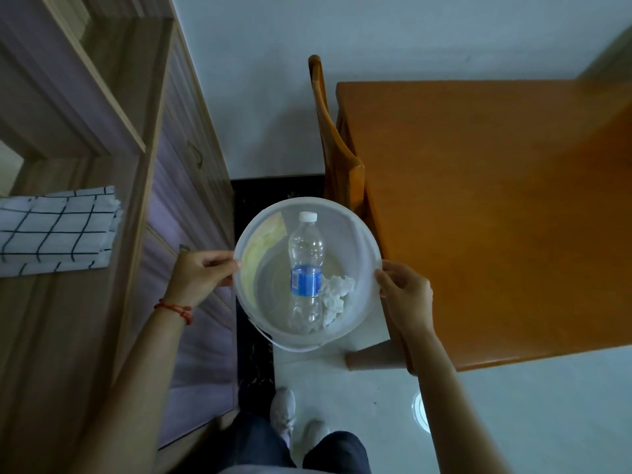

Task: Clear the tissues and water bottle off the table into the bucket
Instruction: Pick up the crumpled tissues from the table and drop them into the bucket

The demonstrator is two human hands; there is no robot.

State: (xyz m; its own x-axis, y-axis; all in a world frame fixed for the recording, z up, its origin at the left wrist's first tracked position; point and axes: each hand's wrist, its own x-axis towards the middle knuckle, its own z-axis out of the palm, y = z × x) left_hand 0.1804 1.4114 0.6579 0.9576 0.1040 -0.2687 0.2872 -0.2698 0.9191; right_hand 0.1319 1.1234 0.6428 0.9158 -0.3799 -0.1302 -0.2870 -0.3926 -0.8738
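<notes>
**Bucket held at the rim, contents loaded**

Left hand (201, 273) and right hand (405, 295) each pinch opposite sides of the bucket (362, 241) rim, holding it above the floor beside the table (496, 206). Inside lie the bottle (306, 268), apparently empty, and crumpled tissues (337, 294) touching its lower side. The load is judged light; the thin translucent wall probably flexes, so grip at the stiffer rim or the bail handle (294, 347). The bottle may roll if the bucket tilts. The visible tabletop is bare.

left of left hand (201, 273): cabinet (102, 302) close, tight
right of right hand (405, 295): table (496, 217) edge touching
below hands: floor (342, 378) open
</notes>
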